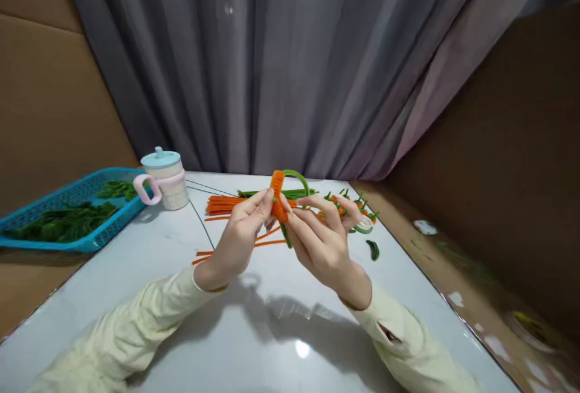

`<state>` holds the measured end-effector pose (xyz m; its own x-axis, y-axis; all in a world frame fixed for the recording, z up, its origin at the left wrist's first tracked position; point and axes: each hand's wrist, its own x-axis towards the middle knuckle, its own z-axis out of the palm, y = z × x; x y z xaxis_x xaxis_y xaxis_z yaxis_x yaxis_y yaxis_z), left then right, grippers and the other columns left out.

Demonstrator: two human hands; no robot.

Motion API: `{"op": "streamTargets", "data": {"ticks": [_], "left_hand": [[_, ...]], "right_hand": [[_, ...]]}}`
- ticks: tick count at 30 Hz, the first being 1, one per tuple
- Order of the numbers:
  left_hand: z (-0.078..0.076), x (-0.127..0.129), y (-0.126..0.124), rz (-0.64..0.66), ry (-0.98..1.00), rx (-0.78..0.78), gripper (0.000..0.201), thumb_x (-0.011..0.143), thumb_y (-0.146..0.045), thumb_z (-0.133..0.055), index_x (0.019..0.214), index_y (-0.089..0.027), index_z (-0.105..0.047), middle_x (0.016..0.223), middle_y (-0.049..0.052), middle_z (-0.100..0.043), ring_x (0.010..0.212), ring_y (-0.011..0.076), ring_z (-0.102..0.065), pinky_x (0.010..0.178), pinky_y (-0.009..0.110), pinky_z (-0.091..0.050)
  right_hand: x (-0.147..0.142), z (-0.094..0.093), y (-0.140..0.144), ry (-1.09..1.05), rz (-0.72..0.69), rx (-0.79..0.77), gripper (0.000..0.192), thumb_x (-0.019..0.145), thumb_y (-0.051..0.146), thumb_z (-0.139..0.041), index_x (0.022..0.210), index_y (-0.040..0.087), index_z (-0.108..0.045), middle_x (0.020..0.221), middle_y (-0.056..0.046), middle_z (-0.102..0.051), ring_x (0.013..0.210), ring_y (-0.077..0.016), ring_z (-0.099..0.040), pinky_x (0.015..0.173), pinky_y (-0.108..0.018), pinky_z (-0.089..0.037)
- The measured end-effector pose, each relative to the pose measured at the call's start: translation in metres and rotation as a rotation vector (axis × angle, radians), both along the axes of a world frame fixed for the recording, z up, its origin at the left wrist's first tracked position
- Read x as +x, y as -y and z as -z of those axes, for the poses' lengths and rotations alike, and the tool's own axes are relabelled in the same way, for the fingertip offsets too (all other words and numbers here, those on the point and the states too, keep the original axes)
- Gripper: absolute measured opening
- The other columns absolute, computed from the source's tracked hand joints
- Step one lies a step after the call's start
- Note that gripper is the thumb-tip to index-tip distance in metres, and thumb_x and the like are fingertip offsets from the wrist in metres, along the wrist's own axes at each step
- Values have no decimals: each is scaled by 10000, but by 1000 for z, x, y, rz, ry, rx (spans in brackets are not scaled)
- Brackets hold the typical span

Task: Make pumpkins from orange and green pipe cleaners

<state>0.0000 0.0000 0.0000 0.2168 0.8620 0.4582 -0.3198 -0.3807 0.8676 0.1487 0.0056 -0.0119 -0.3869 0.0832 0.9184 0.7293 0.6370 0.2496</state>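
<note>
My left hand [242, 230] pinches the left side of an orange chenille coil [278, 196], thumb against its ridged surface. From the right, my right hand [324, 239] grips the same coil with thumb and fingers. A green chenille stem [299, 177] arches from the top of the coil, and a green end [286, 236] hangs below it. Behind the hands lies a bundle of orange chenille stems [222, 204], with green chenille stems [254, 193] just beyond. Several small orange pieces with green tops [357, 202] are grouped right of my right hand, partly hidden by its fingers.
At the left stand a blue basket [86, 245] of green fuzzy pieces and a cup [174, 190] with a light-blue lid. Loose orange stems [202, 255], a white-and-green ring [364, 225] and a dark green piece [373, 250] lie on the white table [181, 344]. A grey curtain [290, 78] hangs behind.
</note>
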Motion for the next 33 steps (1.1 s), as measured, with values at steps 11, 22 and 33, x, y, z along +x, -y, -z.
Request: {"op": "streamTargets", "data": {"ticks": [11,22,33], "left_hand": [[2,2,-2,-140,-28,55,307,984,-386,-383,812,-185,-538,718,-4,-423,648,128,-371,618,248,-322],[1,5,-4,-254,-267,147,309,999,-338,-331,756,-183,-442,683,-24,-374,633,122,-363,622,257,-318],[1,6,-5,-92,-436,133,333,959,-334,-386,656,-195,-369,641,-34,-358,599,121,-359,590,262,-305]], "right_hand": [[14,-12,1,157,-44,31,185,815,34,-594,903,196,-612,829,49,-724,1022,-193,-580,1023,-445,-201],[6,-20,13,63,-85,-338,85,868,112,-577,862,197,-580,874,10,-706,1063,-236,-557,928,-430,-279],[22,-33,9,3,-275,-526,168,885,87,-532,1013,194,-509,948,-74,-627,893,-204,-574,766,-332,-469]]}}
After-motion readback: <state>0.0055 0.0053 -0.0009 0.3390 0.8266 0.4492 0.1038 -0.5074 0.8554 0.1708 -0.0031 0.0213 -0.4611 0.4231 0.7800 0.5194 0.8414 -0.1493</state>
